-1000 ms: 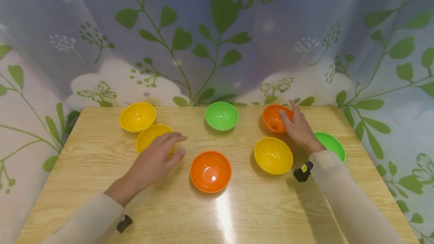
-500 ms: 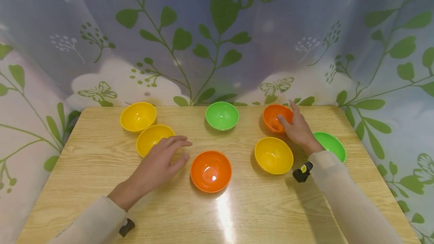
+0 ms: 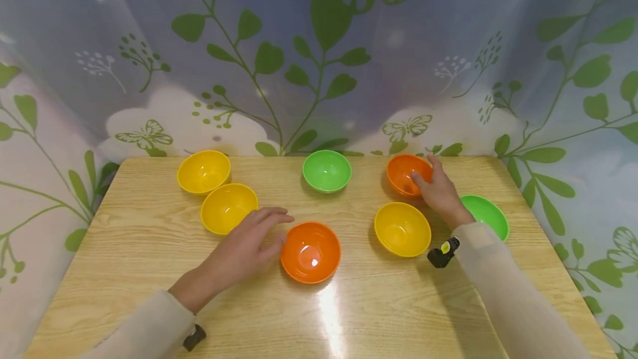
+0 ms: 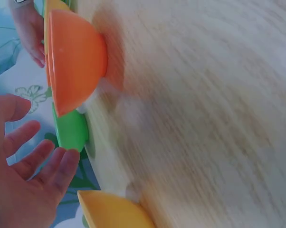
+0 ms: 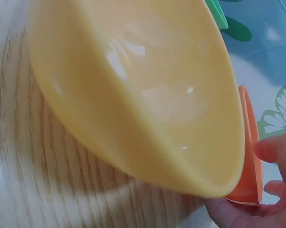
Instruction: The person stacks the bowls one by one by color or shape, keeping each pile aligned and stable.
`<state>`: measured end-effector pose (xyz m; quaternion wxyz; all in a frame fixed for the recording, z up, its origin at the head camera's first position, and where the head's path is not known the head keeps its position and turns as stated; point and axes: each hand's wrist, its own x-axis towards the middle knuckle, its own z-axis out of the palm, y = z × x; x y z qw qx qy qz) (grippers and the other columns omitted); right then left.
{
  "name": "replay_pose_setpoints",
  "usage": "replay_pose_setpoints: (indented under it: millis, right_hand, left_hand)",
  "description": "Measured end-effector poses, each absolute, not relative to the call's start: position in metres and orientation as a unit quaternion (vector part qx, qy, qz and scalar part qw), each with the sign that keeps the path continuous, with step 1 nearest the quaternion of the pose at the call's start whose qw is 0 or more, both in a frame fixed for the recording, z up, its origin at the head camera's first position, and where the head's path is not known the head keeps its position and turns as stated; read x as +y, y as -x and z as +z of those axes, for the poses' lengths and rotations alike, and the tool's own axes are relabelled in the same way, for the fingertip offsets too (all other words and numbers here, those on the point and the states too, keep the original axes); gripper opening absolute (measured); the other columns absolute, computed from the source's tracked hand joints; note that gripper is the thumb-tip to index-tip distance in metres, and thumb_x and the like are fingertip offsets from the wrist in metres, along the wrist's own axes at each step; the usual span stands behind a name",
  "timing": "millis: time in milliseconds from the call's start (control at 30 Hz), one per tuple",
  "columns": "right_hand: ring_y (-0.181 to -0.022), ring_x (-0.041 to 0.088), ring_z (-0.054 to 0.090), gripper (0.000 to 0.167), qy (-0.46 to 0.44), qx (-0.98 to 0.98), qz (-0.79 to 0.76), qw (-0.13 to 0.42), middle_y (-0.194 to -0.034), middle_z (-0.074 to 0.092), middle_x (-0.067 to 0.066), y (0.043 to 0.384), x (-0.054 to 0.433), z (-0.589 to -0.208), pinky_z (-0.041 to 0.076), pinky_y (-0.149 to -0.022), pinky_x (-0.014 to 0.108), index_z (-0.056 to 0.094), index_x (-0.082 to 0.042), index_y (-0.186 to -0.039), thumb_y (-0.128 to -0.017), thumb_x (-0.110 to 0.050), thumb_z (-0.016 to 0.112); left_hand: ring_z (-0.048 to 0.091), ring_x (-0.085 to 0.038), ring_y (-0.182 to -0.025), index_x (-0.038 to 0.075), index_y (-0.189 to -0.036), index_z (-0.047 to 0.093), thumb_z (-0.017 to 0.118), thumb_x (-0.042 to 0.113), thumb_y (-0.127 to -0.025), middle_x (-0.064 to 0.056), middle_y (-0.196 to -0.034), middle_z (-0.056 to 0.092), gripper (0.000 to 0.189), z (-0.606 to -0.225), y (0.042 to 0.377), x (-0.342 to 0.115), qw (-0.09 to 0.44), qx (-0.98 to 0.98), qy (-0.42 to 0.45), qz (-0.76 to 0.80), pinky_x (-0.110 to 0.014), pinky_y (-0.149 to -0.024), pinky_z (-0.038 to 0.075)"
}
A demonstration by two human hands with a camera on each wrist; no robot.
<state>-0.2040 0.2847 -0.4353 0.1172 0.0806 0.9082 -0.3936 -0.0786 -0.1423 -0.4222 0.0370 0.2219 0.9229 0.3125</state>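
Note:
In the head view my left hand [image 3: 244,248] is beside the near orange bowl [image 3: 310,252]. Its thumb overlaps the bowl's left rim, and its fingers reach out loosely above the table. The left wrist view shows those fingers spread, with nothing between them. My right hand [image 3: 441,193] is at the far orange bowl [image 3: 404,173]. Its thumb reaches over the bowl's inside, while the other fingers lie along the right outer side. In the right wrist view the thumb is right at the rim, and a yellow bowl [image 5: 133,95] hides part of the orange one.
Two yellow bowls [image 3: 204,172] stand side by side at the back left. A green bowl [image 3: 327,171] is at the back middle. Another yellow bowl [image 3: 402,229] sits near my right wrist, and a second green bowl [image 3: 485,216] is partly behind it. A leaf-patterned curtain [image 3: 279,71] borders the wooden table [image 3: 259,320].
My left hand has moved right, away from the front left yellow bowl and up to the near orange bowl. The right hand has shifted slightly downward in view. The bowls stay where they were.

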Motion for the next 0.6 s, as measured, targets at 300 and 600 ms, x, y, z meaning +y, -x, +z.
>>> replay_pose_setpoints:
  millis: [300,600]
  right_hand:
    - [-0.165,0.050,0.019,0.074,-0.108,0.886,-0.441,0.095,-0.180,0.017,0.026,0.202,0.282,-0.440,0.018,-0.136,0.066,0.007,-0.011,-0.176,-0.117,-0.026,0.049]
    - [-0.165,0.046,0.025,0.073,-0.111,0.854,-0.501,0.084,-0.183,0.011,0.021,0.201,0.285,-0.447,0.033,-0.132,0.058,0.007,-0.015,-0.177,-0.117,-0.017,0.049]
  left_hand:
    - [0.063,-0.031,-0.137,0.016,-0.153,0.059,0.068,0.019,-0.107,-0.007,-0.156,0.060,0.047,-0.432,0.076,-0.137,0.073,0.905,-0.220,0.357,-0.053,-0.113,0.057]
    - [0.067,-0.026,-0.126,0.017,-0.161,0.051,0.069,0.018,-0.106,-0.009,-0.158,0.059,0.058,-0.445,0.073,-0.135,0.108,0.889,-0.194,0.400,-0.043,-0.099,0.062]
